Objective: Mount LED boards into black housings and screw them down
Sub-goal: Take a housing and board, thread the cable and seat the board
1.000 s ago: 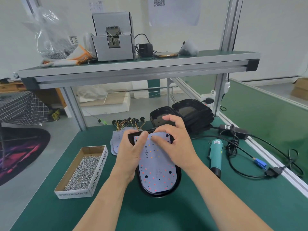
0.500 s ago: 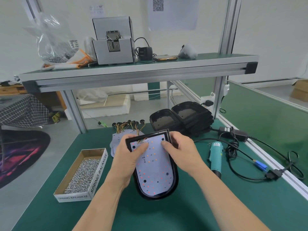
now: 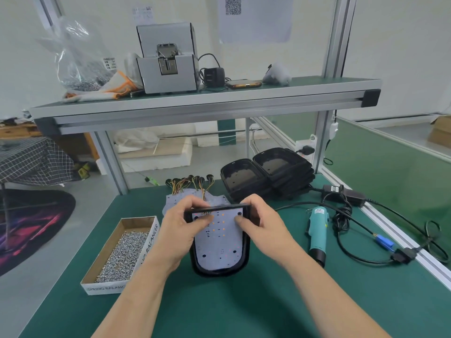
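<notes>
My left hand and right hand have their fingers clamped round the far end of the black housing on the bench. The thumbs push the LED board down inside, I think so it sits flat for the screws.

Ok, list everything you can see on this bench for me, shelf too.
black housing: one, black, held at mat centre
LED board: one, white, inside that housing
spare LED boards: pile, white, wired, behind held housing
empty housings: two stacks, black, back right
screws: many, silver, in cardboard box, left
screwdriver: one, teal, right of housing
power adapter: one, black, far right
screw feeder: one, grey, upper shelf
left hand: one, grips housing's top left corner, thumb on board
right hand: one, grips top right corner, thumb on board
</notes>
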